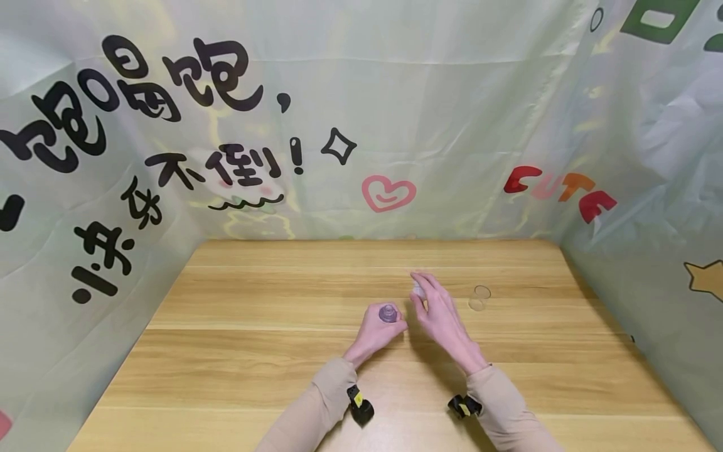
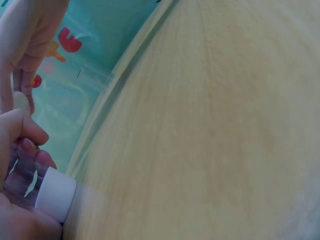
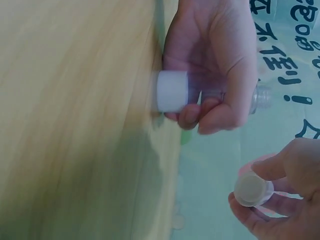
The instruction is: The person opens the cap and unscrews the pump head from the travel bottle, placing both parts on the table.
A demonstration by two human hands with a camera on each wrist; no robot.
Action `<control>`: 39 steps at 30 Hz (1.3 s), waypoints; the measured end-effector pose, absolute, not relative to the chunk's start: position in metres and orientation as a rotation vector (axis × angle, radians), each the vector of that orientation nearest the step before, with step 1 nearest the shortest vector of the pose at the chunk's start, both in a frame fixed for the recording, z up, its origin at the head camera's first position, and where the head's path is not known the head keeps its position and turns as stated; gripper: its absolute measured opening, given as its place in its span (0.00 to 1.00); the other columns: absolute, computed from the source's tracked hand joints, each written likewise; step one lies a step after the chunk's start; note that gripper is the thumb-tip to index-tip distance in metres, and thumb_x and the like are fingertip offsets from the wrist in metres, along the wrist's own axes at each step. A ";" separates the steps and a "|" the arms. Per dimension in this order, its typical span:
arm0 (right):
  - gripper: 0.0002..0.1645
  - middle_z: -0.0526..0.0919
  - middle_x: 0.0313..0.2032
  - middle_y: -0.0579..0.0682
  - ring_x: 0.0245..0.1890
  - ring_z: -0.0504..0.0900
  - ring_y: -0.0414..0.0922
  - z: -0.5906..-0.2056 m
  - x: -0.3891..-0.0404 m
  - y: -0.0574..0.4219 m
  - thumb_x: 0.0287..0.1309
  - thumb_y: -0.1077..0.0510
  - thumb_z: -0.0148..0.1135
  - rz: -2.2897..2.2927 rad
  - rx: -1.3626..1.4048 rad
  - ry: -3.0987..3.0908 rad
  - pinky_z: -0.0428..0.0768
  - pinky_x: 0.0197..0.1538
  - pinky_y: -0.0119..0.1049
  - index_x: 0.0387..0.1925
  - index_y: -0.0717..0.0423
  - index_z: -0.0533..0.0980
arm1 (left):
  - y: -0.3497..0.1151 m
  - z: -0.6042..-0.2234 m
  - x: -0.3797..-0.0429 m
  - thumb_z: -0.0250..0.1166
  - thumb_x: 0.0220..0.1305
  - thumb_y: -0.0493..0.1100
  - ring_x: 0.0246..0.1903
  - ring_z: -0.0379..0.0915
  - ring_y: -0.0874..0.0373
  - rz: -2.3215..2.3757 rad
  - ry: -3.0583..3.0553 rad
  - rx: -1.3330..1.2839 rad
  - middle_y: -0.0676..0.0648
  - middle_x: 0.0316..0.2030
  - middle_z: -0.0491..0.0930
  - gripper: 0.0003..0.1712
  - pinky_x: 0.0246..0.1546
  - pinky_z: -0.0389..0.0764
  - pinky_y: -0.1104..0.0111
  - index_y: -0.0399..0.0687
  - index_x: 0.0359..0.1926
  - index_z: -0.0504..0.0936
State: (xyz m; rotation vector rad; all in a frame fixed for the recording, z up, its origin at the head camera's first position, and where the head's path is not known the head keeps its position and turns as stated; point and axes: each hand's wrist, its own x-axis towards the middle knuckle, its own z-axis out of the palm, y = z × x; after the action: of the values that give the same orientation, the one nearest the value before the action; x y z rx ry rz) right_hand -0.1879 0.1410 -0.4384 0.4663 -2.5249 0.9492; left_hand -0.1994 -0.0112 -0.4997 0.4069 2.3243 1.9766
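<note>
My left hand [image 1: 371, 329] grips a small clear bottle [image 1: 388, 313] upright, its fingers wrapped round the body. The bottle's open threaded neck [image 3: 261, 98] pokes out above the fist. Below the fist shows a white band [image 3: 172, 91] at the bottle's bottom end, close to the tabletop. My right hand [image 1: 443, 320] is raised just to the right of the bottle. Between its thumb and fingers it pinches a round white cap [image 3: 251, 189], apart from the bottle; the cap's hollow side shows in the right wrist view.
A clear, open-looking cylinder [image 1: 477, 304] stands on the wooden table [image 1: 254, 370], right of the right hand. Printed cloth [image 1: 452, 138] hangs round the back and sides of the table.
</note>
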 end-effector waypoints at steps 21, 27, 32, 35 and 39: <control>0.25 0.80 0.52 0.71 0.54 0.79 0.68 -0.458 -0.207 0.168 0.56 0.73 0.59 0.656 0.429 -2.808 0.76 0.62 0.60 0.56 0.78 0.74 | -0.011 -0.500 -0.199 0.67 0.45 0.29 0.19 0.67 0.69 1.964 2.367 0.386 0.55 0.19 0.74 0.05 0.26 0.71 0.76 0.39 0.25 0.80; 0.25 0.80 0.52 0.70 0.53 0.79 0.68 -0.461 -0.211 0.171 0.55 0.74 0.59 0.662 0.423 -2.839 0.75 0.62 0.61 0.56 0.77 0.74 | -0.011 -0.500 -0.199 0.67 0.45 0.29 0.20 0.68 0.68 1.968 2.367 0.386 0.54 0.19 0.75 0.04 0.27 0.72 0.76 0.38 0.25 0.80; 0.23 0.80 0.51 0.69 0.52 0.80 0.66 -0.462 -0.212 0.172 0.53 0.74 0.61 0.667 0.416 -2.862 0.76 0.62 0.61 0.53 0.75 0.75 | -0.010 -0.482 -0.188 0.64 0.45 0.27 0.20 0.66 0.67 1.949 2.383 0.344 0.55 0.19 0.74 0.04 0.27 0.70 0.77 0.33 0.26 0.80; 0.23 0.80 0.50 0.69 0.50 0.80 0.65 -0.462 -0.212 0.171 0.52 0.74 0.63 0.679 0.408 -2.879 0.77 0.60 0.60 0.53 0.75 0.76 | -0.010 -0.470 -0.181 0.63 0.45 0.26 0.20 0.65 0.67 1.964 2.375 0.323 0.55 0.19 0.72 0.04 0.26 0.69 0.78 0.30 0.27 0.79; 0.24 0.80 0.49 0.69 0.48 0.80 0.65 -0.461 -0.212 0.171 0.51 0.73 0.64 0.682 0.396 -2.900 0.79 0.57 0.59 0.53 0.75 0.76 | -0.009 -0.473 -0.183 0.63 0.45 0.25 0.19 0.65 0.67 1.957 2.383 0.321 0.55 0.19 0.72 0.04 0.26 0.69 0.78 0.30 0.27 0.80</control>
State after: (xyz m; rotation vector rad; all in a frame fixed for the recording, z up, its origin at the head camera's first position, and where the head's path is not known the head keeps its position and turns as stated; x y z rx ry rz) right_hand -0.2121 0.1709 -0.4611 0.3957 -2.9004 0.6821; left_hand -0.1828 -0.0089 -0.4734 0.3206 2.3834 1.9570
